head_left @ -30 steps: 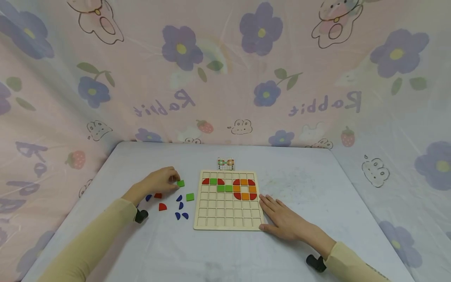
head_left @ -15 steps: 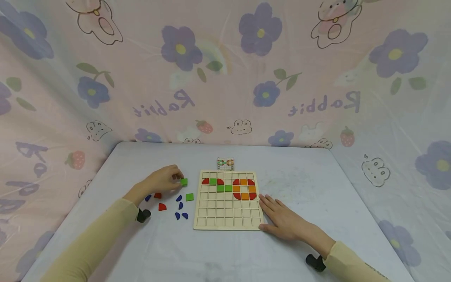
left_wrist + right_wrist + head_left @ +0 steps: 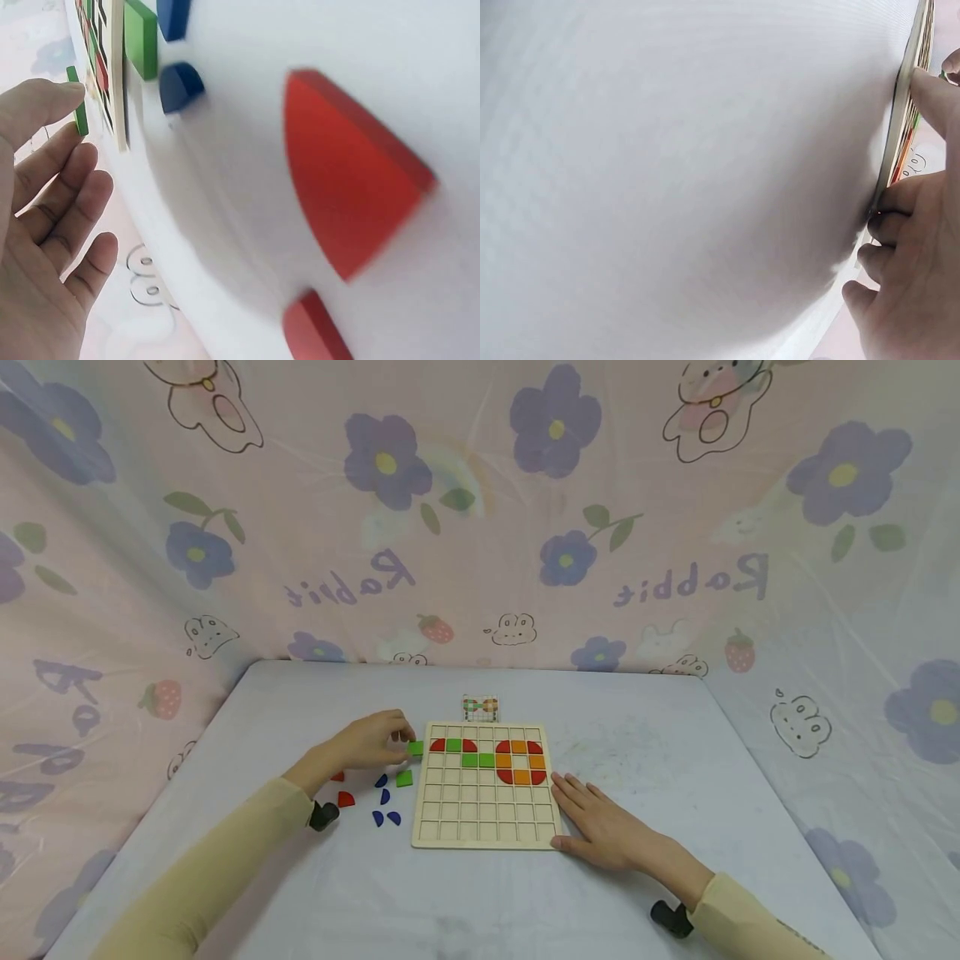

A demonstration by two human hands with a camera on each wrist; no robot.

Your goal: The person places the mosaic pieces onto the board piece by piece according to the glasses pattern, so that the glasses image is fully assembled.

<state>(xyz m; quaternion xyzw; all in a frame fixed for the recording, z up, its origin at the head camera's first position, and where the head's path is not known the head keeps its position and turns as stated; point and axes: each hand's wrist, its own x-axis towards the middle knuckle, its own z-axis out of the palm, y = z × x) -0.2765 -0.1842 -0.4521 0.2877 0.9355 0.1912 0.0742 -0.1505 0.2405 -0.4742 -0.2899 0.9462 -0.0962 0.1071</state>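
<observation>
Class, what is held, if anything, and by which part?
Left hand: green square, pinched by the side nearest that hand. Right hand: touches the board, grips nothing.

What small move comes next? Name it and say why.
Probably set the green square pinched by the left hand into the bare cell below the leftmost red piece on the board: the red-and-orange ring opposite suggests a matching side there.

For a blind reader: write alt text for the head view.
A left hand pinches a green square near the left edge of a grid board partly filled with coloured pieces; the right hand touches its right edge. Loose red, blue and green shapes lie left of the board.
</observation>
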